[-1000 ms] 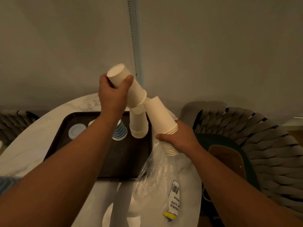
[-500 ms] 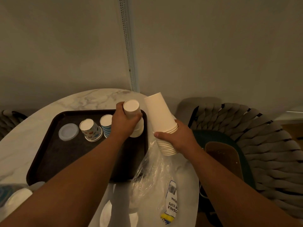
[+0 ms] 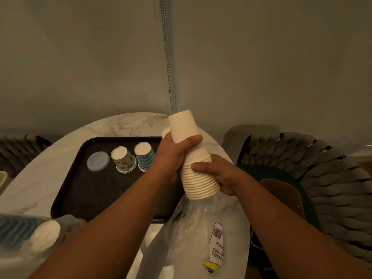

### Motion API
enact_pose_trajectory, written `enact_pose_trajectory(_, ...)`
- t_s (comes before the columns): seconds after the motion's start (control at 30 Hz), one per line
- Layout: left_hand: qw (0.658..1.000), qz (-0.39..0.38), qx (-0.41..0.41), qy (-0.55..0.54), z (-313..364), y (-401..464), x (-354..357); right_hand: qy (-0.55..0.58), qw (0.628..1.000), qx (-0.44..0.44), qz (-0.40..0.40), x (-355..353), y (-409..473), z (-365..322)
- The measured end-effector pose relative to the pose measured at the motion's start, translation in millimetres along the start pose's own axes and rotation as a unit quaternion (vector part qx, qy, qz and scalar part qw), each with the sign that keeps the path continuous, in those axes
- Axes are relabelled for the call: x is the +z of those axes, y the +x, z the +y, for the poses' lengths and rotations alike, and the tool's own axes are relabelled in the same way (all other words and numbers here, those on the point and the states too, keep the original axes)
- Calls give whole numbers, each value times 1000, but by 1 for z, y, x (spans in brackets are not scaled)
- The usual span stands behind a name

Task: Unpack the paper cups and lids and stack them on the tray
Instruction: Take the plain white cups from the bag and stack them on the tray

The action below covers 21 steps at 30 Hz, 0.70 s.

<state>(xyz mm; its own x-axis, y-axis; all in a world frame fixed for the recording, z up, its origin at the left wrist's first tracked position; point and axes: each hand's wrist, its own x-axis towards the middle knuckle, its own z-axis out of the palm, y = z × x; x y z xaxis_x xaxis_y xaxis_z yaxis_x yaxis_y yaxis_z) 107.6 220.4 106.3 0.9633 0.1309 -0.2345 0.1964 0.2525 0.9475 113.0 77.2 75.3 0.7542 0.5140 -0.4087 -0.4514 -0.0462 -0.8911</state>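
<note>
Over table [image 3: 40, 190], hands (2) grip cup stack [image 3: 193, 158]

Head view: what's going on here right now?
A person holds a stack of plain paper cups upside down in both hands: right hand grips the rims, left hand grips the top cups. The plastic sleeve hangs below. The tray holds a lid and two patterned cup stacks.

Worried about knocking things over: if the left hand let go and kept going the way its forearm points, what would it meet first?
Likely the wall beyond the table. The left hand grips the white cup stack, pointing up and away; a cup edge peeks out behind it, but depth is unclear.
</note>
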Motion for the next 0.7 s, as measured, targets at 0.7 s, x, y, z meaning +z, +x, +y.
enact_pose_trajectory(0.7,941,139,220,215,31,56,-33,-254,915,-62,308,-20,0,19)
